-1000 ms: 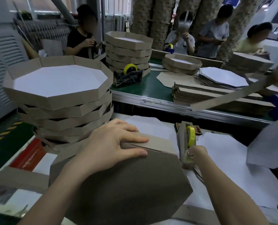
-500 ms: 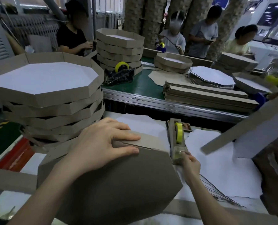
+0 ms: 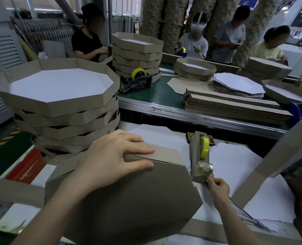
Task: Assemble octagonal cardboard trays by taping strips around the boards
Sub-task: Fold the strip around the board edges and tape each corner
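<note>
Taping a strip onto an upturned tray.
The tray [image 3: 129, 200] is lying face-down on the near bench [image 3: 46, 171]. The left hand [image 3: 111, 156], fingers flat and straight, is pressing the strip [image 3: 164, 154] against its edge. The right hand [image 3: 217, 189] is pinching what looks like the tape [image 3: 204, 147] end at the dispenser [image 3: 198, 161]. A stack [image 3: 62, 103] of trays is standing behind.

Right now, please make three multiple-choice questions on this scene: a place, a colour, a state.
1. Where does the stack of finished trays stand from the brown board? A left B right C on it
2. What colour is the tape roll in the near dispenser? A red B yellow C white
3. What does the left hand do? A hangs free B grips scissors C presses the strip
Key: A, the stack rises at the board's left; B, the roll is yellow; C, its straight fingers lie on the strip.
</note>
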`<state>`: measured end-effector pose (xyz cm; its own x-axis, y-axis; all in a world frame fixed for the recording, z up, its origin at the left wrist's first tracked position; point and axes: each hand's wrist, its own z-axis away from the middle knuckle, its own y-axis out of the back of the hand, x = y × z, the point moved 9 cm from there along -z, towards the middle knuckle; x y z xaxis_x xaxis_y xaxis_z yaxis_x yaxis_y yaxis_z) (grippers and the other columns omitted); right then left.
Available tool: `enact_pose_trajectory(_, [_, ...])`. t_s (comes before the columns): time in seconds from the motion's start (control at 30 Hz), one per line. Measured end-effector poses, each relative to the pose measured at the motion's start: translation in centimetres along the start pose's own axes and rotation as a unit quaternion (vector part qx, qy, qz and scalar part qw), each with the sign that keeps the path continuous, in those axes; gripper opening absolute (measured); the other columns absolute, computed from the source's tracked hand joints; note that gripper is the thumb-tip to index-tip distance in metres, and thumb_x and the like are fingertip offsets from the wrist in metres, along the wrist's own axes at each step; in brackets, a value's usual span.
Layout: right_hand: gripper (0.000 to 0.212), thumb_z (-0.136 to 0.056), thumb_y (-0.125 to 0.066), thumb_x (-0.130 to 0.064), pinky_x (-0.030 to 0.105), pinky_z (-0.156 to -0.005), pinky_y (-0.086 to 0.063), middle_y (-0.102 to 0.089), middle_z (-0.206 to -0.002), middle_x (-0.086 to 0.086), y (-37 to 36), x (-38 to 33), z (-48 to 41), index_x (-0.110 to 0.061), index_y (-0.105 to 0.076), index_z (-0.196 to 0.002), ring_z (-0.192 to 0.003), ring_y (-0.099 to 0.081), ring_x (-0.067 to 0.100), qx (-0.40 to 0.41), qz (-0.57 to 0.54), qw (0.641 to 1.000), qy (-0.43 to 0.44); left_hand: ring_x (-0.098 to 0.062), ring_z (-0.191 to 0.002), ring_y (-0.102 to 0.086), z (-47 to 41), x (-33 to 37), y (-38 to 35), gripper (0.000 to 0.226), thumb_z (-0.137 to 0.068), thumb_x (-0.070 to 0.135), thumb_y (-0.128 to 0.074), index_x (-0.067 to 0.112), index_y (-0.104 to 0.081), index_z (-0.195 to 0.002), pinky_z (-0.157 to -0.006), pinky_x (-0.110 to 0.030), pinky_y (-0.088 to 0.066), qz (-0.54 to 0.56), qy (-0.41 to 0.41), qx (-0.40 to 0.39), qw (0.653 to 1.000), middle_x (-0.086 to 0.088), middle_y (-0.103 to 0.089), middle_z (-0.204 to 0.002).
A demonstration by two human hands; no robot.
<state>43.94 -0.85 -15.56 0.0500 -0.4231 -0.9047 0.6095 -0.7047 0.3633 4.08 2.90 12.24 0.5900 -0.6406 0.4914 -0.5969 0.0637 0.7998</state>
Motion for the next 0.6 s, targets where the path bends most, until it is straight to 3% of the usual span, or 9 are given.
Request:
enact_pose_trajectory(0.13, [0.011, -0.093, -0.067, -0.009, 0.034, -0.075, -0.056, -0.069, -0.094, 0.021, -3.4, -1.3, 2.3, 0.001, -0.069, -0.096, -0.084, -0.064, 0.028, -0.104, -0.004, 0.995, -0.001, 0.008, -0.11, -0.047, -0.2, 0.4, -0.3, 0.044, -0.068, 0.086, -0.039, 0.068, -0.059, -0.104, -0.086, -0.031, -0.047, -0.013, -0.011, -0.004, 1.0, 0.041, -0.055, -0.111])
enact_pose_trajectory(0.23, [0.005, -0.095, -0.063, -0.006, 0.016, -0.049, -0.051, -0.066, -0.079, 0.01, -5.9, -5.3, 4.9, -0.004, -0.067, -0.095, -0.066, -0.062, 0.016, -0.166, -0.003, 0.986, 0.024, 0.008, -0.11, -0.046, 0.0, 0.6, -0.3, 0.045, -0.068, 0.085, -0.039, 0.067, -0.06, -0.104, -0.085, -0.029, -0.046, -0.014, -0.019, -0.003, 1.0, 0.039, -0.057, -0.11])
enact_pose_trajectory(0.33, [0.008, -0.097, -0.06, -0.012, 0.017, -0.046, -0.048, -0.068, -0.081, 0.009, -7.4, -10.3, 7.0, -0.014, -0.067, -0.099, -0.061, -0.059, 0.019, -0.189, 0.043, 0.977, 0.087, 0.008, -0.109, -0.046, 0.7, 0.7, -0.1, 0.043, -0.069, 0.085, -0.039, 0.068, -0.06, -0.103, -0.083, -0.028, -0.046, -0.017, -0.026, 0.003, 1.0, 0.037, -0.058, -0.112])
enact_pose_trajectory(0.4, [0.03, -0.097, -0.062, -0.013, 0.026, -0.057, -0.051, -0.073, -0.088, 0.011, -8.7, -13.6, 9.0, -0.028, -0.061, -0.122, -0.071, -0.063, 0.026, -0.241, 0.048, 0.961, 0.125, 0.007, -0.109, -0.047, 1.5, 0.6, 0.2, 0.041, -0.071, 0.083, -0.04, 0.067, -0.061, -0.102, -0.083, -0.03, -0.048, -0.018, -0.032, 0.01, 0.999, 0.033, -0.059, -0.115])
enact_pose_trajectory(0.43, [0.049, -0.096, -0.063, -0.011, 0.027, -0.057, -0.052, -0.074, -0.088, 0.01, -9.2, -15.0, 10.0, -0.041, -0.046, -0.131, -0.073, -0.063, 0.027, -0.27, 0.039, 0.953, 0.134, 0.006, -0.108, -0.049, 2.0, 0.6, 0.5, 0.039, -0.073, 0.08, -0.042, 0.065, -0.062, -0.102, -0.083, -0.031, -0.049, -0.013, -0.036, 0.02, 0.999, 0.031, -0.06, -0.116])
enact_pose_trajectory(0.47, [0.064, -0.094, -0.065, -0.011, 0.025, -0.054, -0.052, -0.075, -0.086, 0.008, -9.7, -16.4, 11.1, -0.05, -0.033, -0.133, -0.068, -0.061, 0.024, -0.291, 0.03, 0.946, 0.14, 0.003, -0.107, -0.051, 2.5, 0.5, 1.0, 0.037, -0.075, 0.078, -0.044, 0.062, -0.064, -0.102, -0.082, -0.033, -0.051, -0.007, -0.041, 0.033, 0.999, 0.03, -0.06, -0.116])
enact_pose_trajectory(0.5, [0.066, -0.093, -0.068, -0.011, 0.023, -0.049, -0.049, -0.076, -0.085, 0.008, -9.8, -17.9, 12.2, -0.053, -0.035, -0.131, -0.06, -0.057, 0.019, -0.301, 0.02, 0.942, 0.149, 0.001, -0.106, -0.053, 3.1, 0.3, 1.4, 0.036, -0.076, 0.075, -0.046, 0.06, -0.065, -0.103, -0.082, -0.035, -0.052, -0.003, -0.045, 0.044, 0.998, 0.03, -0.06, -0.115])
enact_pose_trajectory(0.6, [0.021, -0.092, -0.068, -0.011, 0.021, -0.045, -0.042, -0.076, -0.092, 0.012, -9.8, -21.4, 15.9, -0.022, -0.066, -0.11, -0.043, -0.039, 0.009, -0.315, -0.049, 0.936, 0.149, -0.002, -0.109, -0.053, 4.7, -0.9, 2.4, 0.037, -0.078, 0.071, -0.048, 0.057, -0.066, -0.107, -0.087, -0.038, -0.051, 0.019, -0.04, 0.052, 0.998, 0.025, -0.06, -0.119])
